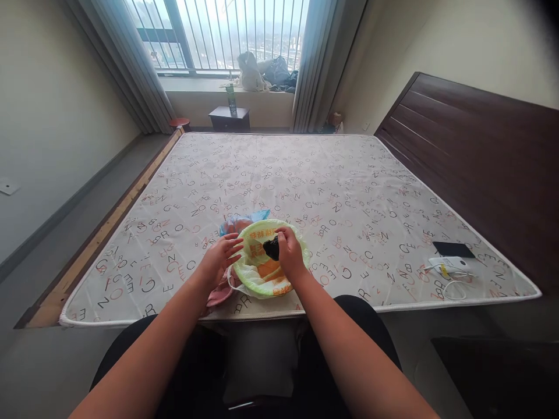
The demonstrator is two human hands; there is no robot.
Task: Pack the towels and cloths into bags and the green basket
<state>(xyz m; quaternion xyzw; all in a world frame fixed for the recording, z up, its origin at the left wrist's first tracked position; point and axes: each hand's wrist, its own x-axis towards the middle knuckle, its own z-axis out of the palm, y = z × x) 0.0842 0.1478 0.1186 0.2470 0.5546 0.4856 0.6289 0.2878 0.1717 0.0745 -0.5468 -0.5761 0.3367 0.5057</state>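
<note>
Bare forearms (pixel 349 343) reach forward from the lower corners of the view, over dark-clothed knees (pixel 367 326) at the near edge of a letter-printed mattress (pixel 262 174). Just inside that edge, a little left of midway between the near corners, sits an open container lined with a pale green plastic bag (pixel 245 245), with orange patches inside it. The right hand (pixel 290 253) has its grip pinched around a crumpled, glossy black bundle (pixel 271 249), held above the container's opening. The left hand (pixel 220 256) holds nothing; its grip is wide, fingers spread beside the container's left rim, and whether they touch it cannot be told. Behind that side lies a blue plastic bag (pixel 238 224); nearer, a pink cloth-like item (pixel 220 295).

Good handling here would likely mean keeping the bundle inside the rim, pinching it firmly enough that it does not unfold, and bracing the liner lightly with the left fingers, since a soft mattress may let the container tip under a push.
</note>
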